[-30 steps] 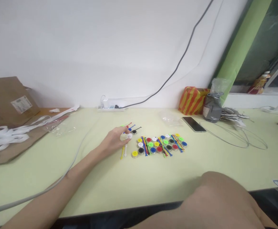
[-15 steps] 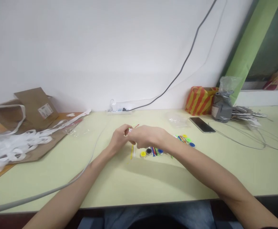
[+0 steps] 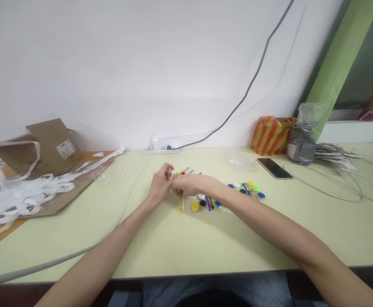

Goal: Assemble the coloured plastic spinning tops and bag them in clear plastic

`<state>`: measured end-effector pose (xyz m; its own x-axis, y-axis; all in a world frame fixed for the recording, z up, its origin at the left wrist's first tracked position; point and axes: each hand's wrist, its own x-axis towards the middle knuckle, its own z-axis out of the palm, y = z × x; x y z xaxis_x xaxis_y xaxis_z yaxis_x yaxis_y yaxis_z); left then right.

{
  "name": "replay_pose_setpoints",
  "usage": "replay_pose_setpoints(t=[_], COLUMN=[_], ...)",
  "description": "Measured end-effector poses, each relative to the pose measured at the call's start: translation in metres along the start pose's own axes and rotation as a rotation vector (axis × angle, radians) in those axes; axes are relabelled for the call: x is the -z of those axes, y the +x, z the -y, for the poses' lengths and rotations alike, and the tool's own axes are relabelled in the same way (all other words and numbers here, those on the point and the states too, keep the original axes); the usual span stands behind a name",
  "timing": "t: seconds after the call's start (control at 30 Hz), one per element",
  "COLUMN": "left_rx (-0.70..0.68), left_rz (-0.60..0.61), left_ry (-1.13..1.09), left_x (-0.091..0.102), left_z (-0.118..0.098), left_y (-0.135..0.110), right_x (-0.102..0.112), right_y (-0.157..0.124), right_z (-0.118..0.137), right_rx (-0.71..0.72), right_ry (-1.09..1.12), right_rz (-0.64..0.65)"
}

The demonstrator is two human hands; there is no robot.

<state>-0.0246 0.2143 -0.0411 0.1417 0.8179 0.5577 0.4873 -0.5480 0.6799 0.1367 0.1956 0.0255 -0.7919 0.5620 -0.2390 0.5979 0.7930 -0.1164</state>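
White piece [image 3: 173, 172] sat in your L hand [image 3: 160, 183], seemingly pinched btwn fingers; R hand [image 3: 189, 184] was curled close, grip hidden, couldn't tell. Steady L pinch, R fingers off nearby yellow-topped pot [image 3: 195, 207], prob. worked best.

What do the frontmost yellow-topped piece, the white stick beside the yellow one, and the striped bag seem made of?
Yellow-topped piece: probably smooth plastic, its opaque top over a clear base. White stick: likely matte plastic, evenly colored, but too small to be sure. Striped bag: perhaps thin plastic or paper, its sides softly creased.
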Motion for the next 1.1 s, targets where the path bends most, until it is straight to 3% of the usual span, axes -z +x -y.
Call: replay_pose_setpoints(t=[0.23, 0.4, 0.57, 0.73, 0.8, 1.1], left_rx=[0.01, -0.011, 0.053, 0.149, 0.165, 0.195], left_rz=[0.04, 0.033, 0.105, 0.143, 0.171, 0.208], left_ry=[-0.006, -0.02, -0.236, -0.316, -0.362, -0.554], left_x=[-0.003, 0.0, 0.0, -0.005, -0.007, -0.005], left_z=[0.003, -0.001, -0.009, -0.021, -0.024, -0.035], left_y=[-0.002, -0.001, -0.004, -0.008, -0.008, -0.008], right_x=[-0.001, 0.007, 0.033, 0.041, 0.038, 0.031], right_y=[0.0, -0.005, -0.03, -0.038, -0.034, -0.019], right_z=[-0.004, -0.014, -0.027, -0.044, -0.05, -0.047], right_rx=[-0.026, 0.086, 0.257, 0.201, 0.184, 0.196], right_ry=[0.046, 0.189, 0.389, 0.484, 0.514, 0.601], right_rz=[0.011, -0.017, -0.261, -0.599, -0.668, -0.581])
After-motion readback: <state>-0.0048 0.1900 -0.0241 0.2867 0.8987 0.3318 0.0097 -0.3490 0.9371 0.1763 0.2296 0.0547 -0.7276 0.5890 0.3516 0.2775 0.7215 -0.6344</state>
